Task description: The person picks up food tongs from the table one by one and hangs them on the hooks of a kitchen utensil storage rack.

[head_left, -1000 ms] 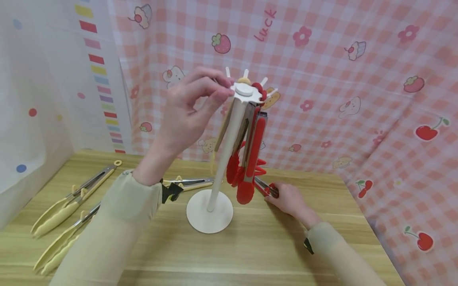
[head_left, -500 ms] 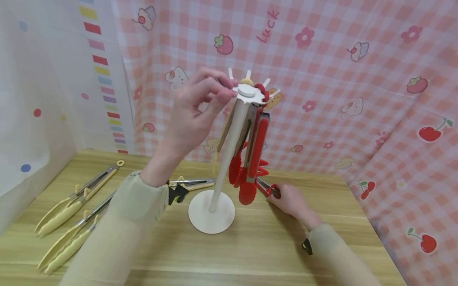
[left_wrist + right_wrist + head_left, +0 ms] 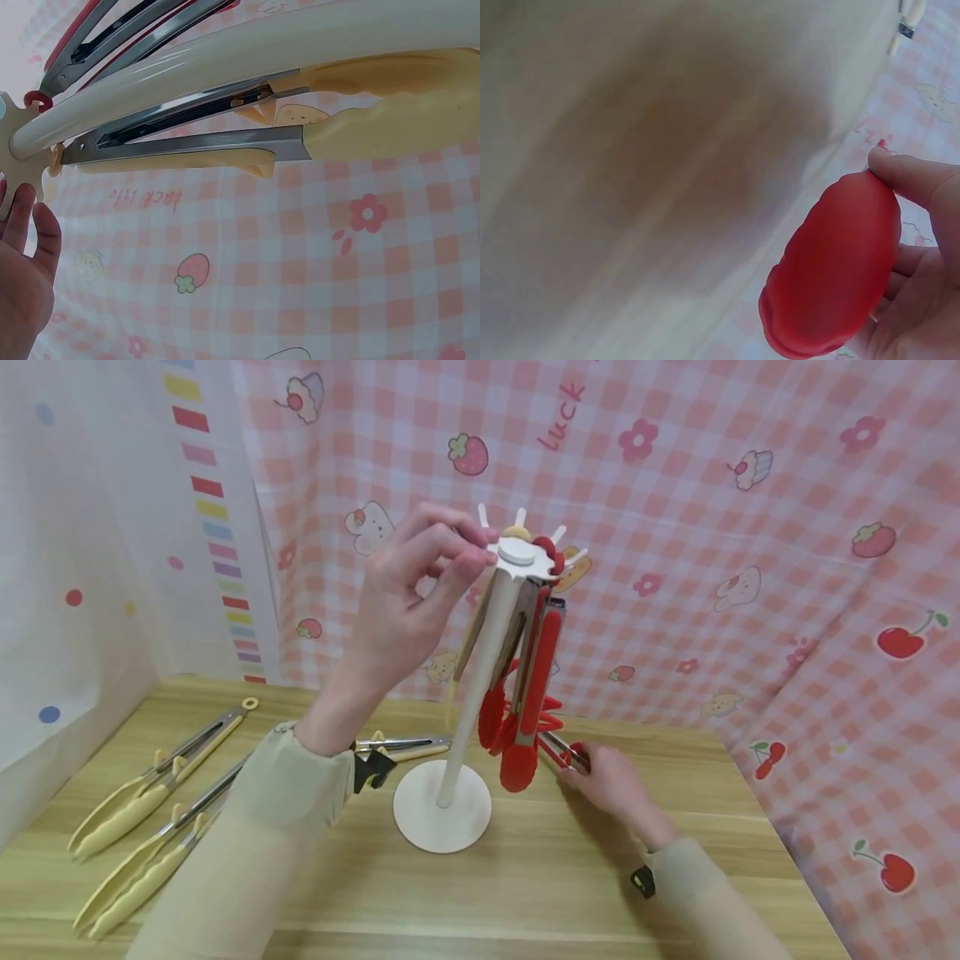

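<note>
My left hand (image 3: 412, 602) pinches the edge of the white top disc (image 3: 517, 552) of a utensil stand, thumb and fingers at its near left side. A white post (image 3: 480, 677) joins the disc to a round base (image 3: 442, 827). Red tongs (image 3: 542, 668) hang heads-down from the right hooks. Yellow tongs (image 3: 405, 124) hang behind the post, clearest in the left wrist view. Low on the right, my right hand (image 3: 615, 787) grips another pair of red tongs (image 3: 836, 262) by the scalloped head end. Their far end is hidden behind the hanging red ones.
Two pairs of yellow tongs (image 3: 123, 822) lie on the wooden table (image 3: 525, 893) at the left. Another yellow pair (image 3: 408, 748) lies behind the base, partly hidden by my left sleeve. A pink checked cloth (image 3: 675, 527) hangs along the back and right.
The head view has shifted slightly. The tongs in my right hand have turned a little, while my left hand stays at the disc.
</note>
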`<action>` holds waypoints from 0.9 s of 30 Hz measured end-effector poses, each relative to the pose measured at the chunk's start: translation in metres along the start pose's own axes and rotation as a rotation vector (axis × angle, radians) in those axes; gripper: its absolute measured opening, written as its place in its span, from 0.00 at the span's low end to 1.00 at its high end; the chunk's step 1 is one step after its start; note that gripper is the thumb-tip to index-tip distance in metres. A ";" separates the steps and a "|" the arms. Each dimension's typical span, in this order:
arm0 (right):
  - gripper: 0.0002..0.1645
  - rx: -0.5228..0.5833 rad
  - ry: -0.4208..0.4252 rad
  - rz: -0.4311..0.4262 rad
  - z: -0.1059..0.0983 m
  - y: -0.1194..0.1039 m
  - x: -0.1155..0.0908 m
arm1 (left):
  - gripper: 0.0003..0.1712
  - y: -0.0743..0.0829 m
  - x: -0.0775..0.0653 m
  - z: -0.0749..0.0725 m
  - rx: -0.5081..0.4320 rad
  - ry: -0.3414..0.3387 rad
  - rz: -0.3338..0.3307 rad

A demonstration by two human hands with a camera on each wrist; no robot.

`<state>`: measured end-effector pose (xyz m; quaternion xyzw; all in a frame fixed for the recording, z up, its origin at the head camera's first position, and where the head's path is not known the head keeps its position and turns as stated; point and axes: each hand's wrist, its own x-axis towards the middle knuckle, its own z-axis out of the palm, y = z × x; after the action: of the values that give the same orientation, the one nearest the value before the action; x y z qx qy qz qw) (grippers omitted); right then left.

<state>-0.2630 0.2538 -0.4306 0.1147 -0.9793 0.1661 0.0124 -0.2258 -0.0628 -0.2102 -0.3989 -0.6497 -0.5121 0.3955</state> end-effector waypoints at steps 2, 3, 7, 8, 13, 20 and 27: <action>0.22 0.025 0.011 0.007 -0.004 -0.002 -0.001 | 0.03 0.000 0.000 0.001 -0.004 0.002 0.001; 0.22 0.036 0.017 0.011 -0.006 -0.003 -0.001 | 0.03 0.000 0.000 0.001 -0.005 0.003 0.000; 0.20 0.075 0.055 0.006 -0.013 -0.007 -0.003 | 0.03 0.001 0.000 0.001 -0.012 0.006 -0.005; 0.19 0.083 0.069 0.005 -0.015 -0.007 -0.004 | 0.03 0.001 0.000 0.001 -0.012 0.007 -0.004; 0.19 0.105 0.168 -0.005 -0.022 -0.010 -0.008 | 0.02 0.000 0.000 0.002 -0.011 0.006 0.006; 0.20 0.133 0.253 0.009 -0.030 -0.014 -0.014 | 0.03 0.000 0.000 0.002 -0.002 0.010 0.012; 0.18 0.153 0.300 0.012 -0.036 -0.018 -0.018 | 0.03 0.000 0.000 0.002 -0.002 0.012 0.012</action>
<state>-0.2421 0.2530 -0.3918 0.0834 -0.9517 0.2554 0.1485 -0.2256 -0.0610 -0.2109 -0.4001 -0.6446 -0.5127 0.4019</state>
